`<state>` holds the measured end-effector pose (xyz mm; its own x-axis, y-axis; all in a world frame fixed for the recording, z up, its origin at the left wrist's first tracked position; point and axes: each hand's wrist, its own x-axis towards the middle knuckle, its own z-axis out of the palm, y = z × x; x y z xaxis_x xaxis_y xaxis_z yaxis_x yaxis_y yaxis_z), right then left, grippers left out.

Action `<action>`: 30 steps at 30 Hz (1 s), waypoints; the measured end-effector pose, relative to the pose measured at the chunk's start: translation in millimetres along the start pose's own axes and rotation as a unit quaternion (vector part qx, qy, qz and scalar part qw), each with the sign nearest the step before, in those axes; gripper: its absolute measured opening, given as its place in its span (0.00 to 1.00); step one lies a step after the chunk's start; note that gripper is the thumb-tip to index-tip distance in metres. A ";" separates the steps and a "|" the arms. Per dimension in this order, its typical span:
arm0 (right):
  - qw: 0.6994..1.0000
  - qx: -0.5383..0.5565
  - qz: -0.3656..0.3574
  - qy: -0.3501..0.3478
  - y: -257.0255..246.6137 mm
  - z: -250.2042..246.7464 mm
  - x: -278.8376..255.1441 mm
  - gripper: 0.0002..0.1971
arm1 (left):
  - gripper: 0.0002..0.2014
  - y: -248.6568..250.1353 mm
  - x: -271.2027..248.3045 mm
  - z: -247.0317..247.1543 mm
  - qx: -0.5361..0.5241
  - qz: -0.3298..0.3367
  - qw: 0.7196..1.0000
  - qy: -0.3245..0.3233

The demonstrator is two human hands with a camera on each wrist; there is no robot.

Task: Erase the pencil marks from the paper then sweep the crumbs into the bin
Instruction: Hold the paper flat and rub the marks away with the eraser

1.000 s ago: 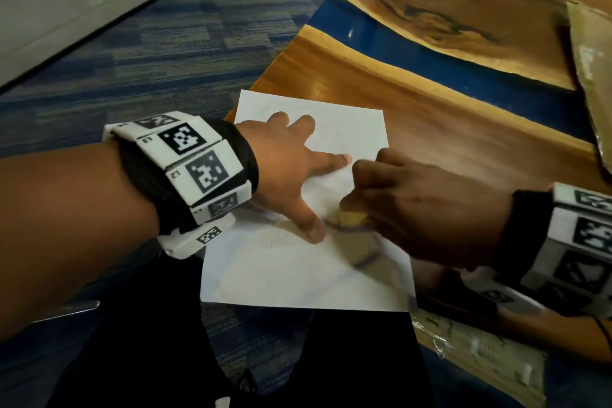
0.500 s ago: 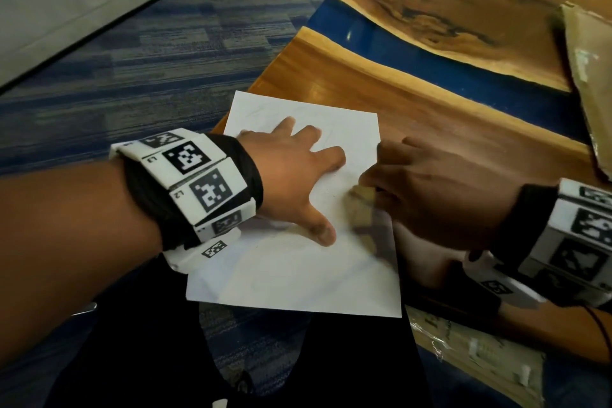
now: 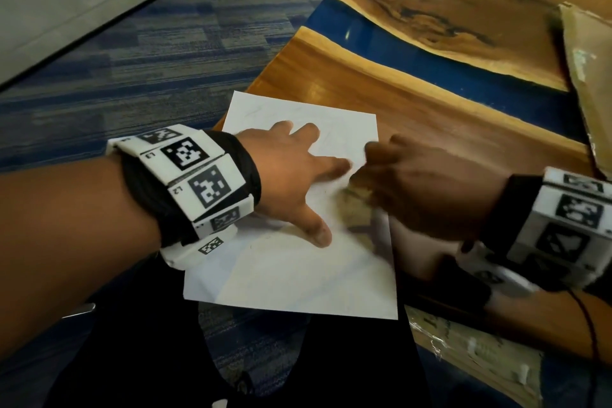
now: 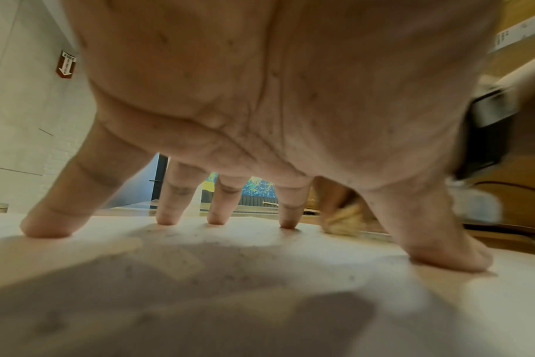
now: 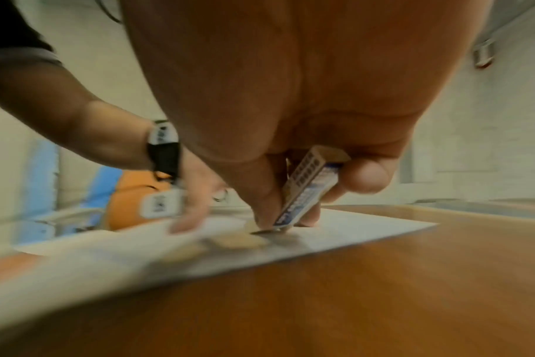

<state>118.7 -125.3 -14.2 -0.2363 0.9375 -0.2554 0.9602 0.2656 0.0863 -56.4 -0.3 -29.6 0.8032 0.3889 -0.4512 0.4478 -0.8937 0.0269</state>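
Pinching sleeved eraser [image 5: 309,186], right hand [image 5: 290,108]; head view blurs it; left hand [image 3: 291,175] fingers splayed on paper [image 3: 298,275].

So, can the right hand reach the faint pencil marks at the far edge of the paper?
Probably yes. The right hand holds the eraser on the paper beside the left hand, and the marks lie beyond the left fingers, uncovered. Nothing blocks that way.

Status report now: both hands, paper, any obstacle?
Left hand flat on paper. Right hand grips eraser, tip on paper. No obstacle seen.
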 end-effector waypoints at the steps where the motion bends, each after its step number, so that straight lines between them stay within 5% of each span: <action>1: 0.999 -0.020 0.042 0.006 10.6 -3.9 0.0 0.17 | 0.55 0.3 -0.3 0.1 0.003 -0.001 1.000 0.000; 3: 0.997 -0.046 0.042 0.044 15.1 -5.2 -3.5 0.13 | 0.55 0.8 -0.2 0.4 0.004 -0.002 1.000 -0.005; 7: 0.993 0.016 -0.118 -0.004 -18.2 5.5 -9.9 0.11 | 0.55 1.1 0.0 -2.3 -0.010 0.000 1.000 -0.008; 11: 0.999 -0.036 0.022 0.028 14.2 -2.1 -7.5 0.15 | 0.55 2.1 0.5 -3.0 0.005 -0.003 1.000 -0.011; 16: 0.993 0.037 -0.110 0.008 -6.3 6.1 -11.5 0.13 | 0.55 2.7 1.2 -4.5 0.003 -0.005 1.000 -0.015; 20: 0.999 -0.015 0.024 0.032 23.5 -1.6 -8.9 0.19 | 0.55 4.0 1.0 -3.9 0.011 -0.007 1.000 -0.014; 25: 0.992 0.043 -0.113 0.029 0.4 9.7 -15.9 0.15 | 0.55 3.5 1.5 -6.0 0.011 -0.007 1.000 -0.022; 28: 0.999 0.020 -0.007 0.045 26.2 2.8 -12.0 0.20 | 0.56 4.8 0.9 -6.7 0.015 -0.008 0.999 -0.026; 30: 0.999 0.007 0.000 0.049 28.4 3.1 -15.1 0.20 | 0.56 4.9 0.4 -6.9 0.016 -0.009 0.999 -0.029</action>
<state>150.0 -132.5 -10.9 -0.2487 0.9553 -0.1600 0.9621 0.2628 0.0734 -51.2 -3.0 -23.4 0.7712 0.3918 -0.5017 0.4478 -0.8941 -0.0098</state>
